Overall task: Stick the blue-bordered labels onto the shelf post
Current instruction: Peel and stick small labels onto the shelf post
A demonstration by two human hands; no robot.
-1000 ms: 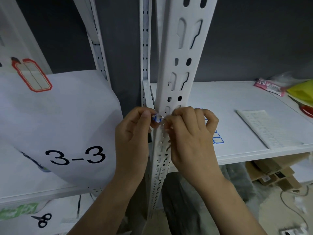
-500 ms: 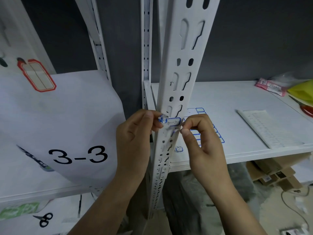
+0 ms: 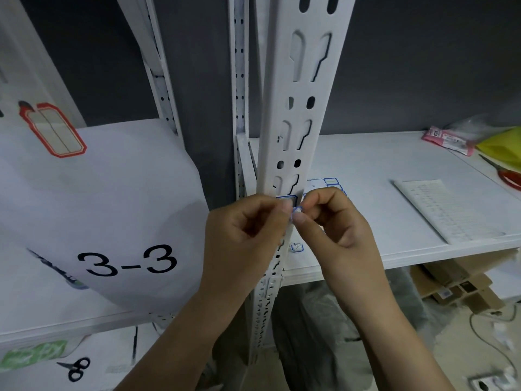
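Label (image 3: 287, 197): white, blue-bordered, stuck on the post (image 3: 300, 108) just above the fingertips.
Scrap (image 3: 296, 211): small and blue-edged, pinched by the right hand (image 3: 334, 225).
Left hand (image 3: 248, 232): fingers curled, tips at the label; could not tell any grip.
Change: the hands were apart earlier and had now met.
Shelf (image 3: 372, 176): white, with a label sheet (image 3: 330, 181).
Wall (image 3: 423, 66): dark grey.

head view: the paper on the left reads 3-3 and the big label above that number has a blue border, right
Not quite. The head view shows the paper reading 3-3, but the big label above that number has a red border. A blue-bordered label is pinched in the right hand by the shelf post.
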